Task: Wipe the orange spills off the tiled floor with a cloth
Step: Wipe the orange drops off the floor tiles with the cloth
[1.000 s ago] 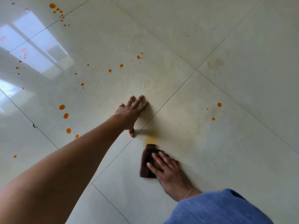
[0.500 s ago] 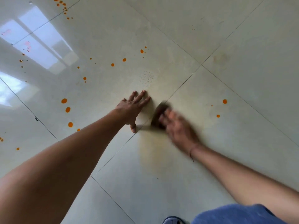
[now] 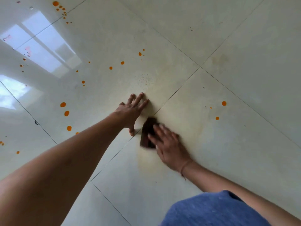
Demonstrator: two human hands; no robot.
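Nearest, at the bottom right of the frame, a blue garment [image 3: 216, 211] fills the corner, and two bare forearms reach out from the lower edge onto the tiled floor [image 3: 244, 144]. Just right of centre, the right hand [image 3: 169, 147] lies flat with its fingers pressed on a dark brown cloth [image 3: 147, 132] (both are motion-blurred, so the exact grip is hard to read); a thin band circles that wrist. The cloth sits on the lower right tile, right beside a grout line, amid a faint yellowish smear on the tile. Just beyond and to the left, the left hand [image 3: 132, 111] is planted open on the floor, fingers spread, holding nothing, its thumb close to the cloth. Farther out, orange spills [image 3: 66, 113] dot the left tile, more sit at centre right, and a further cluster lies in the upper left by a bright window reflection [image 3: 40, 44].
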